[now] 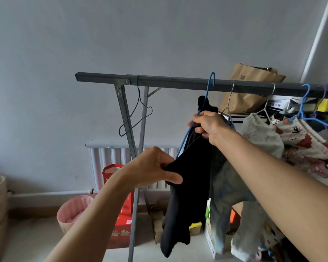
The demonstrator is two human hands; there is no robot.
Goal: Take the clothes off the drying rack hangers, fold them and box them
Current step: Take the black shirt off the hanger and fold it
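- Two bare hands of yours work at a grey metal drying rack (178,81) that stands against a pale wall.
- Your right hand (208,127) is raised near the rack's top bar, its fingers curled tight round the neck of a blue wire hanger (206,99) and a bunch of black cloth with it; the hanger's hook shows just above the bar.
- Your left hand (155,167) is lower and to the left, pinching a fold of the black garment (187,195) between thumb and curled fingers.
- That garment drapes from the blue hanger, passes through your left hand and hangs loose below it, well above the floor.
- Just right of it a grey-green garment (227,186) hangs behind your right forearm.
- Further right on the bar hang a white cloth bag (259,133) on a silver hanger and a cartoon-printed garment (311,148) on another blue hanger.
- An empty green wire hanger (138,112) hangs near the rack's left end.
- Behind the bar a brown paper bag (246,87) stands on a shelf; it bears a small square mark too small to read.
- A white box (278,104) beside it carries Chinese characters, too blurred to read with certainty.
- On the floor stand a red carton (121,224) with small illegible print and a pink bin (72,212); a white radiator (110,159) lines the wall.
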